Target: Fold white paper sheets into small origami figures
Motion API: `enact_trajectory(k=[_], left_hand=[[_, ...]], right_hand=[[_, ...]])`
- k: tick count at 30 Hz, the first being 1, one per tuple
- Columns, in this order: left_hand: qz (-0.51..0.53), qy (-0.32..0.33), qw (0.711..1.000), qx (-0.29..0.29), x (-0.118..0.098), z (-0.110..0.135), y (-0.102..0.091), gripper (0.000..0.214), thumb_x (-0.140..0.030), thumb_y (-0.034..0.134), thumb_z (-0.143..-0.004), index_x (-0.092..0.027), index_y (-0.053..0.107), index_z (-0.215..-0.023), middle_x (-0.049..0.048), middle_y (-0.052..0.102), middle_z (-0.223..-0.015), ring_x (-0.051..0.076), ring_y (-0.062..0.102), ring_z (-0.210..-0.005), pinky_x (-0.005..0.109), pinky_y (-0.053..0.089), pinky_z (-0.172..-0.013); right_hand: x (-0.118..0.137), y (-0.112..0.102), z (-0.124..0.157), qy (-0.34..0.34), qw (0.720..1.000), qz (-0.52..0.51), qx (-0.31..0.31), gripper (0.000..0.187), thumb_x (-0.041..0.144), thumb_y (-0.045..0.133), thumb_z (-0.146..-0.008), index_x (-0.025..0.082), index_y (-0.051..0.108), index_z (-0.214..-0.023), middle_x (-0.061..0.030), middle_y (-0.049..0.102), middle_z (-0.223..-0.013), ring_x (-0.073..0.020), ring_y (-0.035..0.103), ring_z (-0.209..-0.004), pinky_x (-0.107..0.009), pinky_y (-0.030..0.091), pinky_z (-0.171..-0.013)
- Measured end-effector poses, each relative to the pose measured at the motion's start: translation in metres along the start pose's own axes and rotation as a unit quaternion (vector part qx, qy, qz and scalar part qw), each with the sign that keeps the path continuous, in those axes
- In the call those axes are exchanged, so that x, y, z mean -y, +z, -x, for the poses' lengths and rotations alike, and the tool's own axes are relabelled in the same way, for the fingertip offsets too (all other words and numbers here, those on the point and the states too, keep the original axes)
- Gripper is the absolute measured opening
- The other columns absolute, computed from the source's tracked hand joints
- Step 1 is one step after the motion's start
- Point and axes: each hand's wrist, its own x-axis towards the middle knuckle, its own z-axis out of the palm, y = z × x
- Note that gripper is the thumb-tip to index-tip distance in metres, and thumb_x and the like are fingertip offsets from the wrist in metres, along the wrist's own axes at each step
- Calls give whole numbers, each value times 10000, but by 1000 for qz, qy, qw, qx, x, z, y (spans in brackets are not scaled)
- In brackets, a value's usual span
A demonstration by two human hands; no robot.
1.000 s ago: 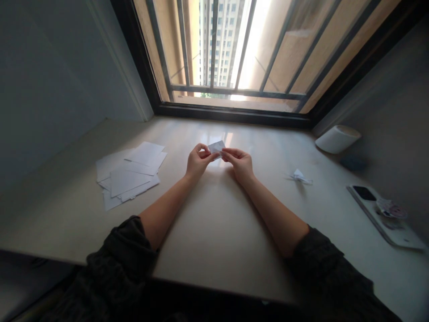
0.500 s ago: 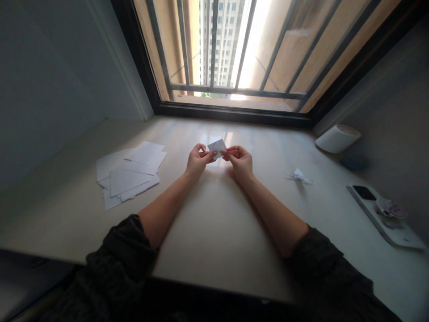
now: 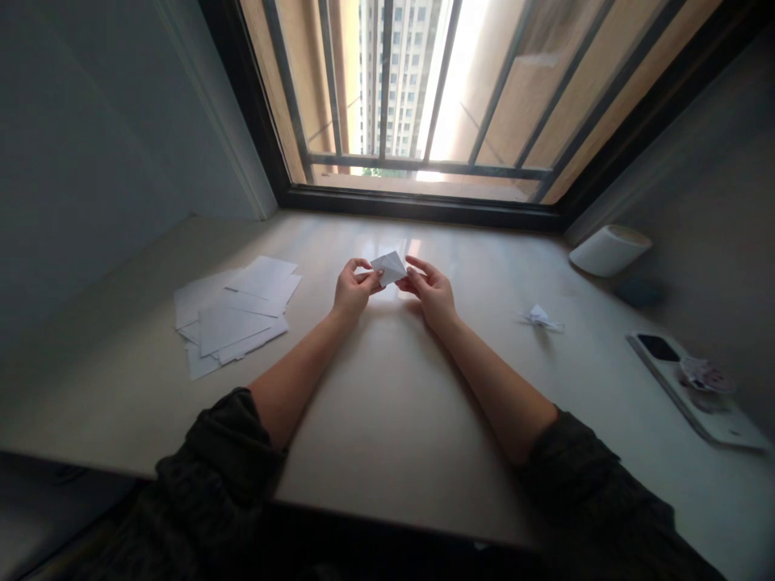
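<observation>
A small folded piece of white paper (image 3: 389,267) is held just above the pale table (image 3: 387,403) near its middle, in front of the window. My left hand (image 3: 353,289) pinches its left side with thumb and fingers. My right hand (image 3: 431,291) grips its right side, the forefinger stretched along the top. The paper shows a pointed, triangular face with a crease. Both forearms reach forward from dark sleeves.
A loose pile of white sheets (image 3: 233,313) lies to the left. A small folded paper figure (image 3: 541,318) rests to the right. Further right are a white cylindrical holder (image 3: 609,250) and a white tablet (image 3: 696,387) with a phone and small items on it.
The folded paper has opened from a narrow rectangle into a wider pointed shape. Both hands shifted slightly up and apart; my right forefinger has stretched out.
</observation>
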Motion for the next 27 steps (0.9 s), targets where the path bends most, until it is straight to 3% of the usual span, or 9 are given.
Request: enact_trajectory(k=[5,9,16,22,27], left_hand=[[4,15,1000,3,2,-1,0,512,-427,839,-595,-193,451,-834,20,702,-695,156,678,-666,319,554,-734],[-12,32,999,11,3,0,2,500,-424,828,-606,-195,460,-855,15,694,-697,157,668,-664,314,545,-723],[-40,58,997,-10,4,1,1,462,-413,777,-683,-206,483,-973,13,686,-706,174,670,-699,301,522,-723],[-174,112,978,-26,-1,7,-2,571,-384,773,-715,-271,530,-1219,20,716,-887,191,688,-796,292,511,-744],[-245,137,959,-44,-2,6,-4,606,-374,751,-748,-301,520,-1303,7,708,-855,142,630,-667,281,505,-708]], right_hand=[[1,0,1,7,1000,14,0,490,480,847,-562,208,723,-950,-29,746,-781,-166,682,-709,-347,549,-769],[3,0,2,12,999,47,-16,371,491,829,-584,187,745,-780,-37,727,-703,-155,654,-642,-328,530,-709],[5,4,5,-21,996,82,19,358,537,772,-651,186,708,-682,-35,697,-620,-133,612,-563,-298,520,-632],[2,3,5,-70,995,67,-30,346,511,774,-664,206,705,-812,-12,708,-637,-166,683,-617,-313,565,-661],[-2,0,4,-119,987,105,-37,297,446,774,-690,223,751,-885,-34,755,-788,-201,718,-729,-363,584,-752]])
